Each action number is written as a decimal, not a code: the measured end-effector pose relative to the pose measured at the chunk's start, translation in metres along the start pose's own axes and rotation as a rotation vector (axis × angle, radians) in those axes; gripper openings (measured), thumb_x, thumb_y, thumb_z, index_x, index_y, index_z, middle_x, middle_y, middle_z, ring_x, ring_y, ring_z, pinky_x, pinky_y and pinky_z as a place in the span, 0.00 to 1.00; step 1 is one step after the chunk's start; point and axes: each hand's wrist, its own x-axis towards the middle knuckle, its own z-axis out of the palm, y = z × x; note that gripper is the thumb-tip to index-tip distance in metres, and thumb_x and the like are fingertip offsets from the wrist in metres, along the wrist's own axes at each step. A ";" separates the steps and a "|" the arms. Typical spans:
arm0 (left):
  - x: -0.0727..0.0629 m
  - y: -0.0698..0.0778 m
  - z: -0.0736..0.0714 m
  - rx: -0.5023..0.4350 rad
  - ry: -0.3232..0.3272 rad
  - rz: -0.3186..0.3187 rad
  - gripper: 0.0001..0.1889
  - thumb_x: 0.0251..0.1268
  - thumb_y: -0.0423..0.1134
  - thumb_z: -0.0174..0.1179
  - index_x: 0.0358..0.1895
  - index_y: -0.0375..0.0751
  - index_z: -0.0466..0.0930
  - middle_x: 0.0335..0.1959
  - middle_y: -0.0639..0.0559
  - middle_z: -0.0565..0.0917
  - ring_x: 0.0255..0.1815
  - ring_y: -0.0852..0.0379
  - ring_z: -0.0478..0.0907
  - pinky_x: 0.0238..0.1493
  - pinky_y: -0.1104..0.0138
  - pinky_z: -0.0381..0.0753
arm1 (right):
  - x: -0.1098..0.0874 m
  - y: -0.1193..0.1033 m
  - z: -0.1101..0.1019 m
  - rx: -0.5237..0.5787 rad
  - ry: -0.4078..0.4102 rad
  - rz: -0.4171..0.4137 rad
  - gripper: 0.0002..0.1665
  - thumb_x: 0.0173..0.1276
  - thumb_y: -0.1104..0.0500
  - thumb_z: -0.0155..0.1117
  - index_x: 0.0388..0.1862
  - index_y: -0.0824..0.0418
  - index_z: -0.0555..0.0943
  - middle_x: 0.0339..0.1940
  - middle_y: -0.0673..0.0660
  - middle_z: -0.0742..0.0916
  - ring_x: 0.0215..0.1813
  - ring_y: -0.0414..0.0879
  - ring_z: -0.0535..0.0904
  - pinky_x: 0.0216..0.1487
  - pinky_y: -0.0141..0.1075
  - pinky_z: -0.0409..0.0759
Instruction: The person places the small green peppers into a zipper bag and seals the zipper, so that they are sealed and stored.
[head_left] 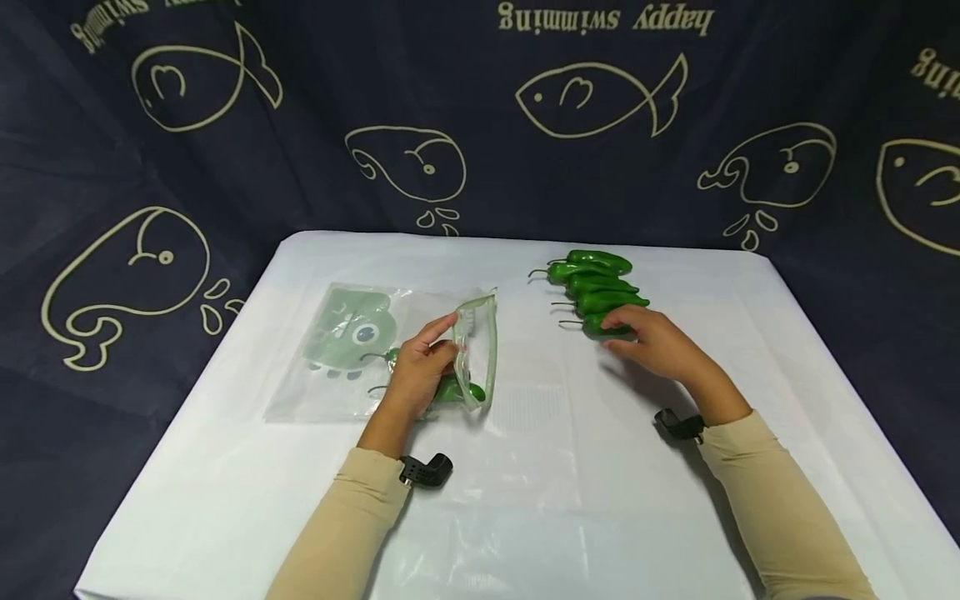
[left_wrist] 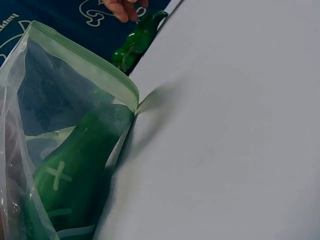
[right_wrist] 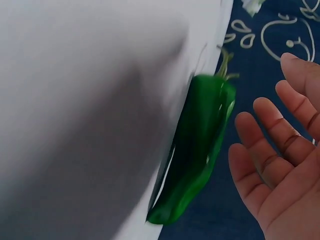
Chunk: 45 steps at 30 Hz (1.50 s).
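Presently: bag [head_left: 348, 325] on worktop [head_left: 247, 492], pinched by left hand [head_left: 418, 367]; bagged peppers [head_left: 453, 390], within; loose peppers [head_left: 603, 283], at bag's two o'clock; right hand [head_left: 660, 343], loosely spread, at their four o'clock.

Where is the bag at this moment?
In the head view, the bag lies left of the row of peppers, the left hand holding its opening.

Head: forward-down over table [head_left: 187, 492]
Left wrist: close beside bag [left_wrist: 82, 60]
Right wrist: close to pepper [right_wrist: 197, 145]
Shared: loose peppers [head_left: 600, 285]
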 end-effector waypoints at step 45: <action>0.003 -0.004 -0.002 0.021 -0.002 0.041 0.27 0.63 0.22 0.52 0.67 0.34 0.73 0.65 0.47 0.73 0.40 0.61 0.80 0.36 0.72 0.84 | 0.014 0.055 -0.020 -0.022 -0.095 0.145 0.26 0.68 0.64 0.67 0.63 0.69 0.76 0.64 0.71 0.76 0.67 0.68 0.67 0.67 0.62 0.64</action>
